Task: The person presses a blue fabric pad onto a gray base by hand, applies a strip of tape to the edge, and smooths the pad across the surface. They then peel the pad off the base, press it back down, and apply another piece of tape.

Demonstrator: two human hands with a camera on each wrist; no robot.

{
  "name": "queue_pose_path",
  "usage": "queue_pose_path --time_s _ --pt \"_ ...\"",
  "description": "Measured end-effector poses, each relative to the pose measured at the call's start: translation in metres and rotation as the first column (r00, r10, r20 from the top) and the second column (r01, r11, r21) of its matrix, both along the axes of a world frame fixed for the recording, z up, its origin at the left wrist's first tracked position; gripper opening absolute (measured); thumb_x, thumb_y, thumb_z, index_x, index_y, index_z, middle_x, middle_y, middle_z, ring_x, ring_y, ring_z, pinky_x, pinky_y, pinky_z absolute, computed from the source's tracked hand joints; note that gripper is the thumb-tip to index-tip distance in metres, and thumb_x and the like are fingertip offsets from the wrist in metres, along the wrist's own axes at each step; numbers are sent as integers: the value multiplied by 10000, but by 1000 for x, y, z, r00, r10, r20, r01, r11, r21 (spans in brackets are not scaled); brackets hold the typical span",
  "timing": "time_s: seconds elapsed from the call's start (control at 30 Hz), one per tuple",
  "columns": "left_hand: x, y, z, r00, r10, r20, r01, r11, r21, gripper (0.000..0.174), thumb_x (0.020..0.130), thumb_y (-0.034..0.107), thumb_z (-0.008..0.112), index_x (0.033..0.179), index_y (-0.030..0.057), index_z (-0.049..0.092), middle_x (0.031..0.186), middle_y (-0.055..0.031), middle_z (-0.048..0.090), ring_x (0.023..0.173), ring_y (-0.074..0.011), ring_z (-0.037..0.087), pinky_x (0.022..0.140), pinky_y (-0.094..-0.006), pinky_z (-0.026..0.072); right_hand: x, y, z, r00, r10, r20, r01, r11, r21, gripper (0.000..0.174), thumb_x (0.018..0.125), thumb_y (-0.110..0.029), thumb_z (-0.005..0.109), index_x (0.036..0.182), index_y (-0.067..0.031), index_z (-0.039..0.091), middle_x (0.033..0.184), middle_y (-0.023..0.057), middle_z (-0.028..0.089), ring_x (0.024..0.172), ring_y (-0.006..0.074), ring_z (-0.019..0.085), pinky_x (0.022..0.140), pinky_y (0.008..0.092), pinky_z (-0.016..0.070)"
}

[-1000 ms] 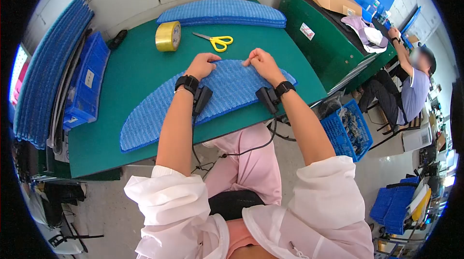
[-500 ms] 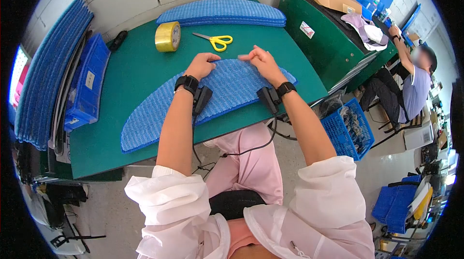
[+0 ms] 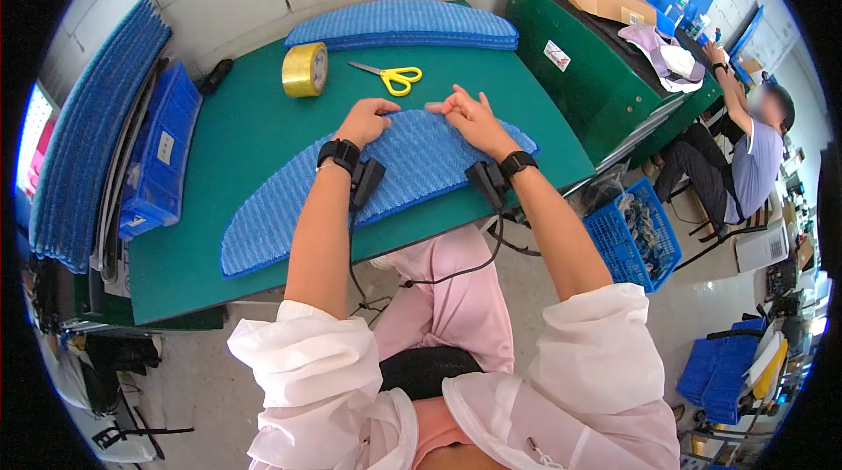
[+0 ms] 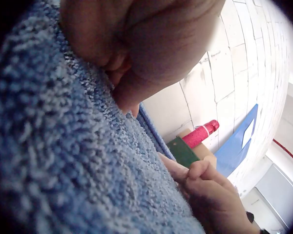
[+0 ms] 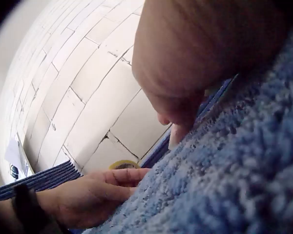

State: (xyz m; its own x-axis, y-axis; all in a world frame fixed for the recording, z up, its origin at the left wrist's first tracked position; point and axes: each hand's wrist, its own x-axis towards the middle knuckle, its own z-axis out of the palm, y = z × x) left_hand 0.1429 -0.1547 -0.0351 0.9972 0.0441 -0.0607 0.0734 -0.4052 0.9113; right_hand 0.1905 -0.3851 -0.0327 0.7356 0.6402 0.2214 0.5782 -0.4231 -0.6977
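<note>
A half-moon blue pile pad [image 3: 298, 198], like a mop pad, lies on the green table. My left hand [image 3: 364, 122] holds its far edge, thumb and fingers close together there. My right hand [image 3: 478, 126] is farther right on the same edge, thumb stretched left and fingers raised and spread. In the left wrist view the right hand [image 4: 215, 195] shows beyond the pile, its fingertips at the edge. The right wrist view shows the left hand [image 5: 93, 195] lying along the pad, fingers fairly straight, their tips partly hidden by the pile.
Yellow tape [image 3: 305, 69] and yellow-handled scissors [image 3: 390, 77] lie beyond the pad. Stacked blue pads [image 3: 403, 23] are at the back, more pads [image 3: 92, 137] and a blue bin [image 3: 158, 154] at left. A green cabinet [image 3: 579, 75] borders the right; a person [image 3: 754, 145] sits beyond it.
My right thumb and fingers have spread apart from a closer pinch at the edge, and the fingers have lifted. The left hand and the pad stay almost where they were.
</note>
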Motion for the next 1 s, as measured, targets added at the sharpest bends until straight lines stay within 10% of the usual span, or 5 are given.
queue_pose_path --time_s 0.17,0.43,0.53,1.0 --pt "2 1 -3 999 -13 36 12 1000 29 357 736 -53 554 1082 3 623 1001 -111 632 922 -192 586 832 -295 452 -4 16 8 1000 -18 18 15 988 153 117 828 -101 441 931 -137 483 1217 32 581 1358 318 215 1042 617 -39" --pt "1 1 -6 999 -22 35 22 1000 16 368 724 -58 550 1083 -15 616 1032 -129 633 951 -203 592 845 -301 456 -17 39 38 959 170 229 -37 870 -491 166 816 -117 445 946 -140 545 1061 80 610 1262 355 372 1004 688 75" --pt "4 5 -10 998 -25 53 25 1000 -8 369 721 -56 554 1082 -14 619 1046 -133 633 964 -207 592 853 -301 455 -5 37 40 996 61 -65 -77 955 -286 173 818 -116 440 952 -148 544 1073 82 599 1197 323 446 995 695 85" --pt "4 4 -9 997 -11 82 12 1000 -9 388 725 -73 547 1102 -2 608 987 -59 623 869 -133 557 783 -272 448 -21 39 52 988 156 -1 -145 920 -363 185 797 -70 426 934 -135 531 1077 95 584 1289 322 348 988 715 75"
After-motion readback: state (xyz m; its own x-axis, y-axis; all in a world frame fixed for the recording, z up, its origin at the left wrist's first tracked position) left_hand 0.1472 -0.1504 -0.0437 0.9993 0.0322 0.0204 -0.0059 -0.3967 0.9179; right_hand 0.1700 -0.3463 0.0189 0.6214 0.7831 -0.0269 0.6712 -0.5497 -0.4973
